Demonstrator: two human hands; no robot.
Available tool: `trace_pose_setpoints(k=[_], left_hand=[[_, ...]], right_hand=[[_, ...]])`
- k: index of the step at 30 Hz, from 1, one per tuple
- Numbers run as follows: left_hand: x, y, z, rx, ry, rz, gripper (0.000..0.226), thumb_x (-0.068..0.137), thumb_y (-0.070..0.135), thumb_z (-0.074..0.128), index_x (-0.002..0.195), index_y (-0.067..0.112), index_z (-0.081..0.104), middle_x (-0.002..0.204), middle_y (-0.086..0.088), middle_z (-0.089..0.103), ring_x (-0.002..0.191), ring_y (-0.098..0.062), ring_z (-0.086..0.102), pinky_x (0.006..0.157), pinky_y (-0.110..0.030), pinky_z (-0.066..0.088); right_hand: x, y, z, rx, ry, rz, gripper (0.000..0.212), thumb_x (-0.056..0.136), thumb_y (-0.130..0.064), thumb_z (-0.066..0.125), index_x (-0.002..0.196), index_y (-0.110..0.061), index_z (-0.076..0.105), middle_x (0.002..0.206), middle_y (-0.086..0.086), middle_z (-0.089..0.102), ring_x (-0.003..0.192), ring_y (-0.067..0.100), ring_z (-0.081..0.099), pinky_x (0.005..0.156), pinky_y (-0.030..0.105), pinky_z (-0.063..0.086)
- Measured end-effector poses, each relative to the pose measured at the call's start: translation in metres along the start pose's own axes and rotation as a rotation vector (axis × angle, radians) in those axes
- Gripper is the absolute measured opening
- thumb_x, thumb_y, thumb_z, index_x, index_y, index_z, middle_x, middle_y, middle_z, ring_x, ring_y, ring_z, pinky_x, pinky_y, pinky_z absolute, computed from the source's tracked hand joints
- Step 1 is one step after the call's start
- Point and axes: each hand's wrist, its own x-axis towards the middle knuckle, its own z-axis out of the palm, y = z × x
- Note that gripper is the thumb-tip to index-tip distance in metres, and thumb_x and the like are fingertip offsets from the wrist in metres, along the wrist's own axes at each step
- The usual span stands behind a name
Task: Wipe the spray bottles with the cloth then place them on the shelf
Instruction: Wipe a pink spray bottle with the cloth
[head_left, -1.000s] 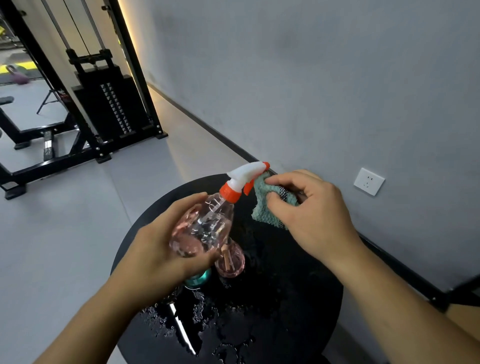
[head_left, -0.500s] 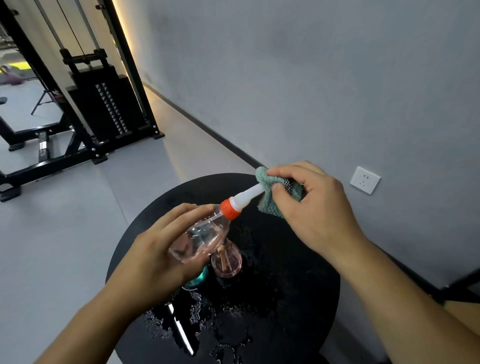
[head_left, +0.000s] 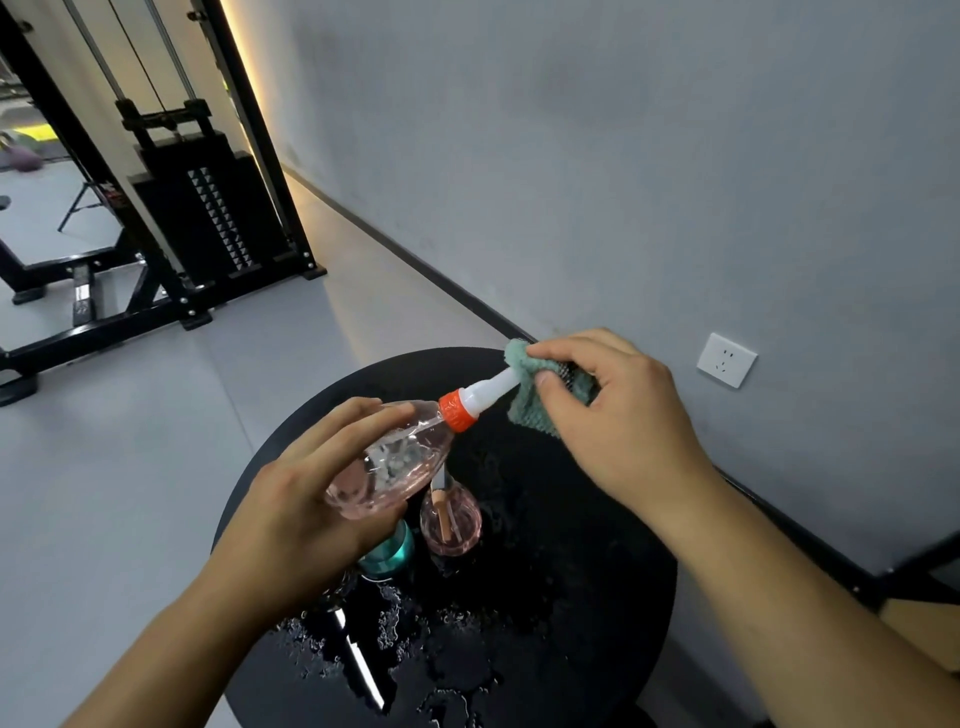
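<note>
At frame centre, your left hand (head_left: 291, 514) grips the clear pink plastic spray bottle (head_left: 395, 462), now tilted flatter, while your right hand (head_left: 618, 415) has wrapped the teal knitted cloth (head_left: 524, 410) over its white nozzle, so wiping continues.

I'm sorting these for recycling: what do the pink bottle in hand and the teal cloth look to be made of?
The tilted pink see-through spray bottle looks like clear glossy plastic: light glints on it and the inside shows through. Its orange collar seems opaque plastic. The teal cloth looks like soft knobbly microfibre or terry; which one is unclear.

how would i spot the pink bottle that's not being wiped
Find the round black table by the grey wall. Just below the tilted bottle that the left hand holds, a second pink bottle stands on the tabletop, beside a teal one, untouched.
</note>
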Motion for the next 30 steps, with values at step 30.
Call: trace_pose_setpoints(k=[30], left_hand=[[0.001, 0.008, 0.003, 0.020, 0.028, -0.032, 0.092, 0.075, 0.018, 0.094, 0.144, 0.061, 0.052, 0.151, 0.028, 0.051, 0.138, -0.007, 0.056, 0.103, -0.042, 0.058]], right_hand=[[-0.001, 0.007, 0.004, 0.047, 0.008, 0.081, 0.021, 0.093, -0.017, 0.074, 0.109, -0.031, 0.079, 0.106, -0.024, 0.069, 0.100, -0.011, 0.061, 0.080, -0.001, 0.042]])
